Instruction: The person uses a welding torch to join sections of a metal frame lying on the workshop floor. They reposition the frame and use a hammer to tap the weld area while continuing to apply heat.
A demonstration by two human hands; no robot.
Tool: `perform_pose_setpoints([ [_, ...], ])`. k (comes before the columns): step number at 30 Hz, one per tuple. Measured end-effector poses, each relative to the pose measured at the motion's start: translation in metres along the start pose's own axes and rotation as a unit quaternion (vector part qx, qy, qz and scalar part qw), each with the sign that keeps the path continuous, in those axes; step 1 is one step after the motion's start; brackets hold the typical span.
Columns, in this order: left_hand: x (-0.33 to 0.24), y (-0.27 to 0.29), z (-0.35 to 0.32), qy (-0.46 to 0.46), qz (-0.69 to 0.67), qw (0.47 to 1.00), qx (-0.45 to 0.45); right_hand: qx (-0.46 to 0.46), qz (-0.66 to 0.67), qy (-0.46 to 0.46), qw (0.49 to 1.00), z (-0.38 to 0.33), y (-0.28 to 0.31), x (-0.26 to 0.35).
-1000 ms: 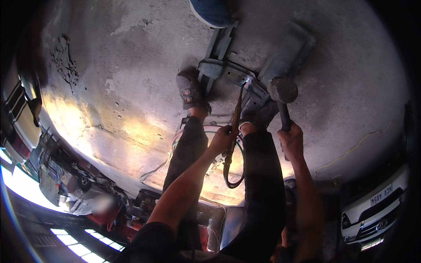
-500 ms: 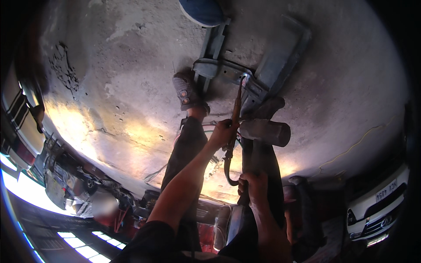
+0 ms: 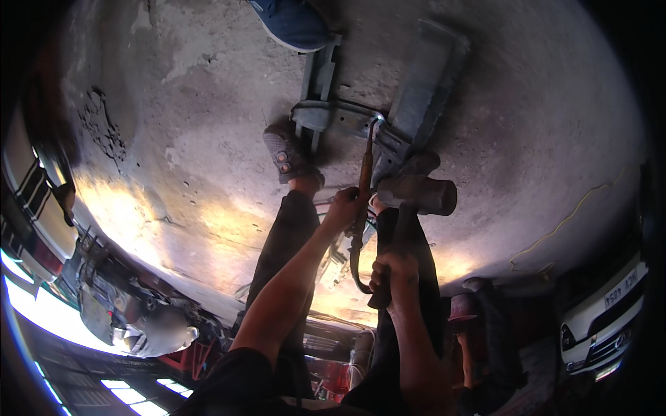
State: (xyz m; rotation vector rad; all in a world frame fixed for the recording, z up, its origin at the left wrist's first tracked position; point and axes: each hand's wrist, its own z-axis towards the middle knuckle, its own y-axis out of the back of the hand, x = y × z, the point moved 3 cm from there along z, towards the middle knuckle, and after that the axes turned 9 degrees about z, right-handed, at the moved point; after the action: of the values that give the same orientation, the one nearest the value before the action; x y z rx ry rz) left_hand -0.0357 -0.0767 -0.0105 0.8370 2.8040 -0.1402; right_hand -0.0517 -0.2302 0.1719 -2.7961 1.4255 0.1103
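Note:
My left hand [image 3: 345, 208] is wrapped around a slim brass-coloured torch [image 3: 365, 170]. Its tip points away from me and meets a small bright spot on a grey metal bracket [image 3: 347, 116] on the floor. From the torch's lower end a dark hose curves toward my right hand [image 3: 397, 274]. That hand grips the handle of a sledgehammer [image 3: 420, 194], whose heavy head is raised in front of my right leg, below the bracket. A channel-shaped rail [image 3: 320, 76] and a wide flat metal panel [image 3: 430, 83] adjoin the bracket.
Another person's blue shoe [image 3: 291, 24] is at the rail's far end. My left shoe [image 3: 284, 152] stands close to the bracket. A yellow cord [image 3: 555, 239] lies on the right, near a white vehicle [image 3: 603, 315]. A person in a cap [image 3: 463, 308] is behind on the right.
The view has shifted, so the bracket, rail and blue shoe appear farther left. The torch tip stays at the bracket, and both hands keep their grips.

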Motion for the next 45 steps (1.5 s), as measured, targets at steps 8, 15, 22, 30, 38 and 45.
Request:
perform_pose_setpoints([
  [8,-0.006,0.002,0.002,0.001,0.018,1.000,-0.014,-0.002,0.001,-0.023,1.000,0.007,0.000,-0.004],
  [15,-0.001,-0.005,-0.004,-0.022,-0.025,0.999,0.016,-0.029,0.002,0.010,1.000,0.010,-0.004,-0.011],
  [22,-0.007,0.001,-0.004,-0.033,-0.023,0.999,0.010,-0.044,0.006,-0.028,0.999,0.009,-0.009,-0.008],
  [30,-0.013,0.007,-0.007,-0.039,0.009,0.999,-0.013,-0.044,0.013,-0.023,0.999,0.011,-0.007,-0.012],
  [38,-0.012,0.007,-0.005,-0.045,0.020,0.999,-0.001,-0.027,-0.020,-0.039,0.999,0.010,-0.005,-0.012],
  [45,-0.021,0.008,-0.010,-0.027,0.011,1.000,0.001,-0.043,-0.023,-0.024,0.999,0.009,-0.005,-0.009],
])
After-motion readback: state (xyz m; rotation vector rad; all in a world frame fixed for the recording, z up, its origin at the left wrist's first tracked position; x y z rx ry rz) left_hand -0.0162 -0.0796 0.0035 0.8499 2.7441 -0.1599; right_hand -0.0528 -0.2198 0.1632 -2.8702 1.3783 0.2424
